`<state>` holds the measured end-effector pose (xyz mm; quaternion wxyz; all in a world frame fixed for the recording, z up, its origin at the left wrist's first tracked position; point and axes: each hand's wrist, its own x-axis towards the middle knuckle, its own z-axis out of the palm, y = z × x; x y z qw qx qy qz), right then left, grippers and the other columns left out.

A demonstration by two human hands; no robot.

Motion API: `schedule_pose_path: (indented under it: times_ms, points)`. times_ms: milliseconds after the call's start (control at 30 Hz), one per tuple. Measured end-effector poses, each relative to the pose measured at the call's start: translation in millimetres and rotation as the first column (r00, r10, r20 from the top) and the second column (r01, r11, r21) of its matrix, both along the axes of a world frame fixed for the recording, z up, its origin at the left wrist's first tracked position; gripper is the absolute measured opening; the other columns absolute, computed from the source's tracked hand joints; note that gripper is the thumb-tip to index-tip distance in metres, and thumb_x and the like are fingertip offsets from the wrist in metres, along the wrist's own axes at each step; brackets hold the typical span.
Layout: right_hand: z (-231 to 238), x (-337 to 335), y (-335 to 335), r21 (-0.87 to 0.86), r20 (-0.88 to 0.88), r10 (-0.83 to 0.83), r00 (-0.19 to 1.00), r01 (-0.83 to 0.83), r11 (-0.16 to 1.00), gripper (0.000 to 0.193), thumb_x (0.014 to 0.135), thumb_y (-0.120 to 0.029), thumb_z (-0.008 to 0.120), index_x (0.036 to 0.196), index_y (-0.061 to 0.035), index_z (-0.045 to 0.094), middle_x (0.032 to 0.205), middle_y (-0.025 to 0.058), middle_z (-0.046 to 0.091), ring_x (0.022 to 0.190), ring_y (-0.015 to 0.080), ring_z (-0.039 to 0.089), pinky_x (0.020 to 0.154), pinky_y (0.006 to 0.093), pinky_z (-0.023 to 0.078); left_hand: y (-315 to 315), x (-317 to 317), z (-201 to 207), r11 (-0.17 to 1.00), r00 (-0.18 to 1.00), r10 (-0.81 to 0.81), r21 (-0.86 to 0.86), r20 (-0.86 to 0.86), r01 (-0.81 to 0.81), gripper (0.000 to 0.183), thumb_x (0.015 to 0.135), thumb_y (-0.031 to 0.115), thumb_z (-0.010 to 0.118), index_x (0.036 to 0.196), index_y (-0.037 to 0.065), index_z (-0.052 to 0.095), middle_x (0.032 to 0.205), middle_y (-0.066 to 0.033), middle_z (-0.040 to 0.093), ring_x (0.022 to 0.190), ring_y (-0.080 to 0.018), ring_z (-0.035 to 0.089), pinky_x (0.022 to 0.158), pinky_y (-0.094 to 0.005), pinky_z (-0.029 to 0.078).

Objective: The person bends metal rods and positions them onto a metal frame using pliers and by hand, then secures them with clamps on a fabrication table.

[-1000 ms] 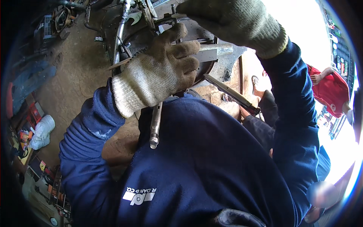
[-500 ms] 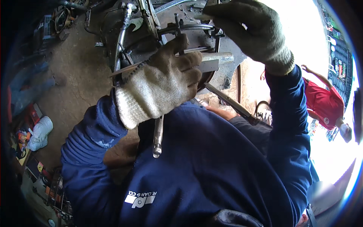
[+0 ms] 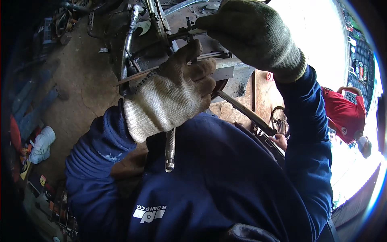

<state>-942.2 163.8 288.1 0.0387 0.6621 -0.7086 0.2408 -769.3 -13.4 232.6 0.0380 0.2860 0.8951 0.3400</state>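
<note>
My left hand [image 3: 173, 88], in a knit work glove, sits mid-view with fingers curled and thumb raised. Below its palm sticks out a knurled metal handle [image 3: 170, 151]; its upper part is hidden by the glove. Thin rods [image 3: 131, 79] pass behind this hand, and a flat metal strip [image 3: 223, 73] shows beyond its fingertips. Just past the thumb stands a dark bolt [image 3: 189, 23]. My right hand [image 3: 252, 38], also gloved, has its fingers pressed together. From their tips a small pale flat piece [image 3: 197, 31] pokes out, close to the bolt; most of it is covered.
Beyond my hands lie a chrome bar tool [image 3: 131, 36], an open-ended wrench [image 3: 144, 26] and long metal levers [image 3: 156, 16]. A dark-ended tube [image 3: 246, 111] slants at the right, near another person's hand [image 3: 280, 142]. Someone in red [image 3: 344, 115] is farther right. A white bundle [image 3: 42, 144] lies left.
My right hand has come left and slightly down, bringing the pale piece close to the bolt. My left hand has shifted slightly down with the knurled handle. Another person's hand has appeared by the tube.
</note>
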Motion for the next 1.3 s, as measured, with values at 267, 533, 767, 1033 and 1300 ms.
schedule_pose_path:
  times_ms: [267, 533, 767, 1033, 1300]
  points:
    - [8, -1, -1, 0.010, -0.026, -0.001, 1.000, 0.001, 1.000, 0.025, 0.080, -0.003, 0.070, 0.105, -0.0056, 0.077, 0.081, 0.0069, 0.071, 0.070, 0.0229, 0.068, 0.058, 0.0343, 0.056, -6, 5, -6, 0.973, 0.984, -0.045, 0.231, 0.171, 0.005, 0.043, 0.094, 0.020, 0.060, 0.135, 0.014, 0.051, 0.136, -0.0049, 0.058, 0.126, -0.0218, 0.055, 0.113, -0.0433, 0.043]
    - [34, 25, 88, -0.130, 0.111, -0.604, 0.789, 0.614, 0.778, 0.021, 0.094, -0.005, 0.070, 0.114, -0.0037, 0.076, 0.089, 0.0090, 0.076, 0.078, 0.0172, 0.074, 0.068, 0.0265, 0.059, -11, -11, 19, 0.902, 0.882, -0.349, -0.370, -0.316, 0.224, 0.034, 0.089, 0.021, 0.062, 0.122, 0.015, 0.063, 0.128, -0.0024, 0.062, 0.128, -0.0211, 0.056, 0.113, -0.0508, 0.041]
    - [-41, 101, 158, -0.008, 0.729, -0.653, 0.206, 0.956, 0.292, 0.026, 0.099, -0.006, 0.068, 0.124, 0.0009, 0.071, 0.101, 0.0081, 0.076, 0.083, 0.0120, 0.070, 0.072, 0.0254, 0.057, -1, -9, 21, 0.947, 0.897, -0.246, -0.288, -0.368, 0.142, 0.011, 0.079, 0.016, 0.068, 0.090, 0.015, 0.071, 0.100, 0.0022, 0.066, 0.123, -0.0195, 0.060, 0.111, -0.0512, 0.044]
    - [-117, 194, 204, 0.238, 0.841, -0.511, -0.177, 0.970, 0.056, 0.025, 0.102, -0.013, 0.066, 0.122, -0.0005, 0.072, 0.094, 0.0025, 0.070, 0.078, 0.0091, 0.064, 0.070, 0.0234, 0.053, -8, -10, 27, 0.908, 0.844, -0.366, -0.349, -0.392, 0.232, 0.017, 0.080, 0.016, 0.069, 0.097, 0.012, 0.072, 0.109, 0.0001, 0.066, 0.125, -0.0225, 0.059, 0.094, -0.0451, 0.049]
    - [-157, 222, 222, 0.339, 0.884, -0.320, -0.340, 0.939, -0.059, 0.029, 0.100, -0.020, 0.069, 0.119, 0.0011, 0.071, 0.090, 0.0047, 0.069, 0.072, 0.0111, 0.064, 0.065, 0.0248, 0.053, 1, -20, 38, 0.874, 0.742, -0.479, -0.329, -0.469, 0.357, 0.021, 0.072, 0.016, 0.071, 0.091, 0.008, 0.071, 0.095, -0.0019, 0.066, 0.103, -0.0218, 0.064, 0.080, -0.0400, 0.053]
